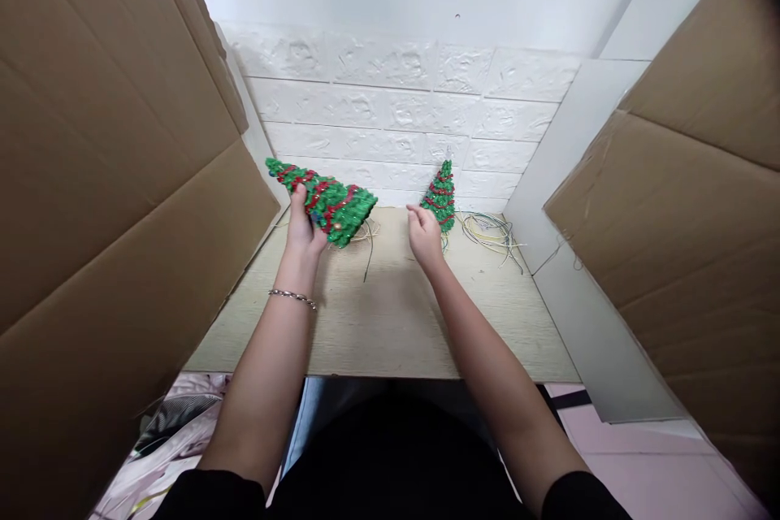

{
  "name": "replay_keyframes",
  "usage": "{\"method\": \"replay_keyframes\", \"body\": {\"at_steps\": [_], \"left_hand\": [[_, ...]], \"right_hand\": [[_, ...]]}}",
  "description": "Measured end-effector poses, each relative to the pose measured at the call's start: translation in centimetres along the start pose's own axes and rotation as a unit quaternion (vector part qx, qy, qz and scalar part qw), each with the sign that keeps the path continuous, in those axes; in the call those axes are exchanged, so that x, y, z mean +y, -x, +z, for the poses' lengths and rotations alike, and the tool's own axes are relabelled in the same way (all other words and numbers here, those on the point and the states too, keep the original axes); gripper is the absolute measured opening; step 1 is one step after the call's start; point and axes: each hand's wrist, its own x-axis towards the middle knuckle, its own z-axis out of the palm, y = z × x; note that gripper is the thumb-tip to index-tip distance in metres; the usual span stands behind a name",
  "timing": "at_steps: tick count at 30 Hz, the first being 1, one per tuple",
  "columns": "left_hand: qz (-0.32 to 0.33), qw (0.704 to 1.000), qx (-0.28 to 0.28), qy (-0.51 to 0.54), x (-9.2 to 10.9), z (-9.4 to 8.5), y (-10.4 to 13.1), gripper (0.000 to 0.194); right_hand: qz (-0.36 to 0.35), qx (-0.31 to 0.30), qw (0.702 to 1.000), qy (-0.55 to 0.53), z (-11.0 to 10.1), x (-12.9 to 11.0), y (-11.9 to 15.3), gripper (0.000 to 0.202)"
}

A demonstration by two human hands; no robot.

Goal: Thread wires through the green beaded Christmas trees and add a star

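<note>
My left hand [305, 227] is wrapped round a small Christmas tree [329, 203], green and fuzzy with red garland bands and small coloured balls. The tree lies tipped on its side in the air, tip to the left and base to the right. Below its base a thin dark green wire [369, 250] shows. My right hand [425, 231] is closed in a pinch to the right of the base, apart from it; whatever its fingertips hold is too small to make out. Just behind that hand a second Christmas tree [444, 195] stands upright, partly hidden by it.
Coils of thin yellow, white and dark wire [491, 236] lie on the wooden tabletop [390, 325] at the back right. More pale wires [362, 234] lie behind the held tree. Large cardboard sheets [201, 203] flank the left and right, and a white brick-patterned wall [390, 106] closes the back.
</note>
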Motion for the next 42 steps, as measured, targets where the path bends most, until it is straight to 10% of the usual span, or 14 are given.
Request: {"method": "replay_keyframes", "body": {"at_steps": [7,23,31,42], "left_hand": [[0.027,0.998,0.033,0.055,1.3,-0.2,-0.1,0.046],[-0.005,0.999,0.048,0.015,0.3,-0.2,0.1,0.04],[0.016,1.0,0.026,-0.004,0.4,-0.4,0.0,0.04],[-0.036,0.999,-0.012,0.0,0.6,-0.4,0.4,0.045]], "right_hand": [[-0.126,-0.24,0.933,0.238,3.9,-1.2,3.1,0.035],[-0.087,-0.284,0.91,0.289,5.5,-0.2,3.4,0.035],[-0.085,-0.051,0.984,0.146,2.0,-1.3,1.5,0.043],[-0.185,0.197,0.962,-0.044,-2.0,-2.1,1.1,0.036]]}}
